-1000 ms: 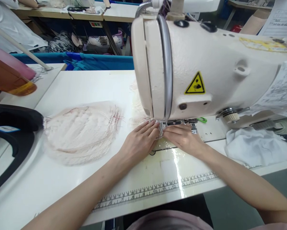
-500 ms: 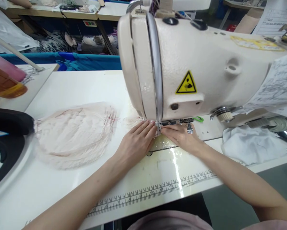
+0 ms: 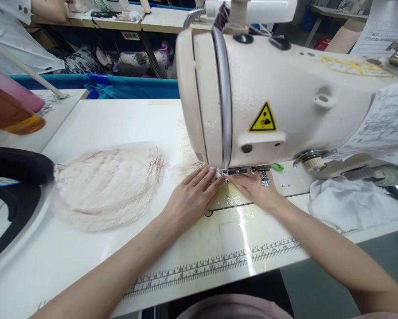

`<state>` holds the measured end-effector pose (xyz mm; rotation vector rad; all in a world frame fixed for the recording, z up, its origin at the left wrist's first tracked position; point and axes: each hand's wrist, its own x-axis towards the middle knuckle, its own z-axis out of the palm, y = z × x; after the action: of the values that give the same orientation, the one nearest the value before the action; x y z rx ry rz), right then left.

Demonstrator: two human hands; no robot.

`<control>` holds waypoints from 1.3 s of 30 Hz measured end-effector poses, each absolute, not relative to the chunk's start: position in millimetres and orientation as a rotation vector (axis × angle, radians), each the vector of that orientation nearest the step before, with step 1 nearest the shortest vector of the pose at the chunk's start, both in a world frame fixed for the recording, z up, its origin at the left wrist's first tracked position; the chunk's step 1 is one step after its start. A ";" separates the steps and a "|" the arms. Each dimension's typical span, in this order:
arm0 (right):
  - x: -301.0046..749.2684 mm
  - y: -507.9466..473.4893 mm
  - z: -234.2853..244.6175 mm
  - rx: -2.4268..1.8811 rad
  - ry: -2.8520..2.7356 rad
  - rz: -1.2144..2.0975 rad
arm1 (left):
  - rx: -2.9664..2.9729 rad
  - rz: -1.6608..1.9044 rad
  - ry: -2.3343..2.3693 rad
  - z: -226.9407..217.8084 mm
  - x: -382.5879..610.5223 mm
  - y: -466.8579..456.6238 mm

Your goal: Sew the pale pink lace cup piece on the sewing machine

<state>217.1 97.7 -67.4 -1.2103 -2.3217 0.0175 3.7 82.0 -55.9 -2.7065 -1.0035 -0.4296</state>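
Note:
My left hand (image 3: 193, 193) lies flat with its fingers stretched out, pressing on pale pink lace fabric (image 3: 189, 167) beside the presser foot of a sewing machine (image 3: 278, 93). Right of the foot, my right hand (image 3: 255, 188) has its fingertips pressed together at the fabric's edge, partly hidden beneath the machine head. Only a small strip of the fabric shows between both hands; the rest goes behind the head. The metal presser foot (image 3: 226, 173) sits between my fingertips.
A pile of sheer pink pieces with red threads (image 3: 111, 186) lies left. A black curved object (image 3: 16, 186) stands at the left edge. White cloth (image 3: 348, 204) and a green clip (image 3: 276, 167) lie right. A ruler strip (image 3: 212, 268) lines the front edge. Another person's arm (image 3: 49, 9) appears behind.
The view has shifted slightly, so the machine appears farther right and lower. My left thumb side has come closer to the presser foot, covering more of the lace. Another person's arm shows more.

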 end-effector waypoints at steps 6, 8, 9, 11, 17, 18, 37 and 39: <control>218.2 98.3 -65.4 -1.089 -2.222 -0.023 | -2.703 -0.403 -1.047 -55.5 4.7 82.6; 218.0 98.4 -63.9 -1.100 -2.224 -0.058 | -2.701 -0.401 -1.057 -54.6 5.1 82.7; 218.0 98.3 -63.5 -1.116 -2.231 -0.083 | -2.689 -0.408 -1.052 -54.1 5.4 82.5; 218.5 97.6 -63.6 -1.167 -2.247 -0.141 | -2.654 -0.439 -1.014 -53.2 5.9 81.7; 220.2 87.8 -66.4 -1.190 -2.271 -0.270 | -2.659 -0.489 -0.837 -55.2 5.3 79.2; 219.9 85.8 -66.1 -1.193 -2.276 -0.285 | -2.650 -0.495 -0.846 -56.0 5.0 79.5; 217.6 78.3 -58.0 -1.229 -2.375 -0.157 | -2.662 -0.459 -0.949 -57.2 5.2 84.2; 217.3 78.2 -58.8 -1.241 -2.380 -0.182 | -2.655 -0.456 -0.963 -57.6 5.6 84.7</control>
<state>217.3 78.2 -58.8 -1.2407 -2.3797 -0.1821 5.6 84.7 -57.6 -2.6555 -0.9630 -0.4564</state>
